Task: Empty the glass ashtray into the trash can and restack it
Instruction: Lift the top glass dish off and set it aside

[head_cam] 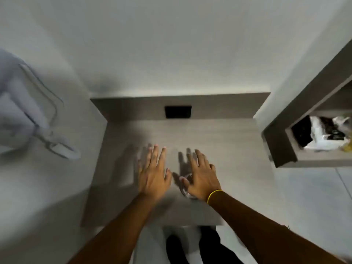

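A clear glass ashtray [185,187] rests on the grey table [228,141], mostly hidden under my right hand [202,174]. That hand hovers flat over it with fingers spread, a yellow band at the wrist. My left hand [154,170] is held flat and open just to the left, above the tabletop, holding nothing. The picture is blurred, so I cannot tell whether the right hand touches the glass. At the right, a grey box-shaped trash can [282,141] stands open, with black and white rubbish [323,134] inside.
The table's raised back panel has a dark square cut-out [178,112]. A white wall rises behind it. A pale blurred object with thin metal bars [38,115] stands at the left. My dark trouser legs [190,248] show below the table's front edge.
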A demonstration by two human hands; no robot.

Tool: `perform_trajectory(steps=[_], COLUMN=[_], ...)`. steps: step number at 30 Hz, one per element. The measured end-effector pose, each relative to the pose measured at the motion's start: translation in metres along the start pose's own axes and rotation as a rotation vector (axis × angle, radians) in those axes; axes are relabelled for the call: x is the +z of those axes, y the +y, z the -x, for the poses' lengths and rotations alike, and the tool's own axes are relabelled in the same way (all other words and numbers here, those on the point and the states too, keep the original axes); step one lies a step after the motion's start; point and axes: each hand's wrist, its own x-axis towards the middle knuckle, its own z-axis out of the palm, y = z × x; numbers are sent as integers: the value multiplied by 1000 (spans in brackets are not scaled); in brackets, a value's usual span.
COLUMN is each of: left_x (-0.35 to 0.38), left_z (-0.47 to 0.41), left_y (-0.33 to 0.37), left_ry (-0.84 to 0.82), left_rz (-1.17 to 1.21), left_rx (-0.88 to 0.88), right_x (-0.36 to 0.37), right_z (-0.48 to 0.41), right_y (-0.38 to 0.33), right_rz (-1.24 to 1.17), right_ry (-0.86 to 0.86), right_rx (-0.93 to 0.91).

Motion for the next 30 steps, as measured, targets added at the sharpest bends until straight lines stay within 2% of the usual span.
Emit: perform_trajectory(steps=[1, 7, 13, 20, 30], left_x=[11, 88, 109, 120, 125], left_z=[9, 68, 76, 77, 80], left_y=[-3, -18, -24, -31, -32], left_ry=[-41, -212, -129, -111, -85], left_rz=[1, 31, -19, -28, -28], left_rx=[-26, -96, -83, -84, -86], right_x=[7, 48, 42, 34, 28], right_z=[2, 11, 7, -3, -7], right_y=[0, 14, 16, 16, 18], right_rz=[5, 10, 49, 71, 85], right_ry=[-60, -154, -258, -323, -324], right_rx=[5, 28, -7, -33, -79])
